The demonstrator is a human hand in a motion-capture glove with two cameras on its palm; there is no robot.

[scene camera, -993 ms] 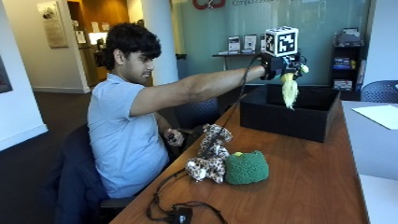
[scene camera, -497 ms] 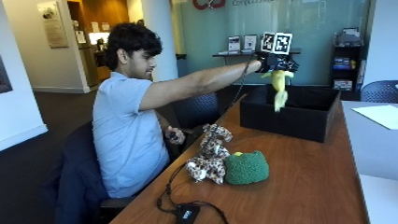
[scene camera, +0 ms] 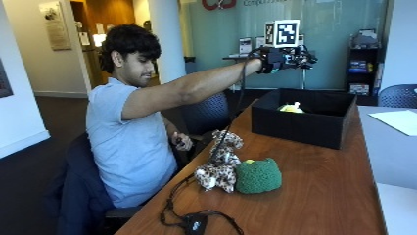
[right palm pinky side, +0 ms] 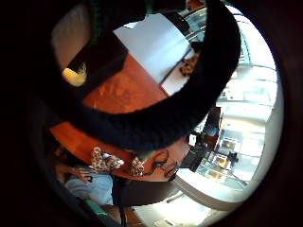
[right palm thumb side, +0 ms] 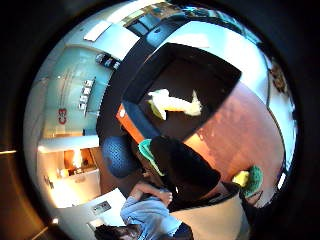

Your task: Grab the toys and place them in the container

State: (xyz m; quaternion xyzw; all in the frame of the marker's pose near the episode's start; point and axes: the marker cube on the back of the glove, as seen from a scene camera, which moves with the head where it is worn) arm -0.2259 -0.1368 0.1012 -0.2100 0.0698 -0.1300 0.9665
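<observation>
While the person is sitting at the long side of the wooden table (scene camera: pixel 312 196), the arm is stretching out level, and the gloved right hand (scene camera: pixel 281 57) is hanging in the air above the black box (scene camera: pixel 305 122), touching nothing. Its fingers are spreading out relaxed, with nothing between them. A yellow toy (scene camera: pixel 290 107) is lying inside the box, only its top showing over the rim from the side; in the thumb-side palm view it is lying stretched out on the box's dark floor (right palm thumb side: pixel 175 104), apart from the walls.

That box is sitting toward the far end of the tabletop, near the edge on the person's side. Closer to the near end, two more toys are waiting side by side and touching: a spotted plush (scene camera: pixel 218 164) standing nearer the person's edge, and a green plush (scene camera: pixel 259 175) just beside it, further in from that edge. A black cable with a small device (scene camera: pixel 194 223) is trailing along the near corner of the tabletop. A white sheet (scene camera: pixel 397 120) is lying on the adjoining pale table at the far right. The bare hand (scene camera: pixel 183 142) is resting low, by the table's edge.
</observation>
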